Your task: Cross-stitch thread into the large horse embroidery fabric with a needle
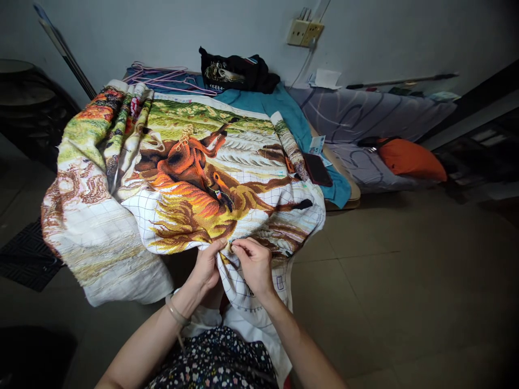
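A large cross-stitch cloth [194,210] with a printed blue grid spreads before me, its stitching showing an orange and brown horse-like figure over green and white ground. My left hand [208,265] grips the cloth's near part, thumb on top and fingers folded beneath. Close beside it, my right hand [253,262] pinches thumb and forefinger together at the cloth's surface; whatever is between the fingertips is too small to make out. Loose yellowish thread [186,135] lies in loops on the stitched picture. The cloth's left side hangs in thick folds, and its right end is rolled up.
Behind the cloth is a low bed or bench with a teal cover [239,100], bearing pink hangers [162,75] and a black bag [239,73]. A dark phone [317,169] lies by the rolled end. An orange cushion-like item [411,159] rests farther right. Tiled floor [365,281] shows at right.
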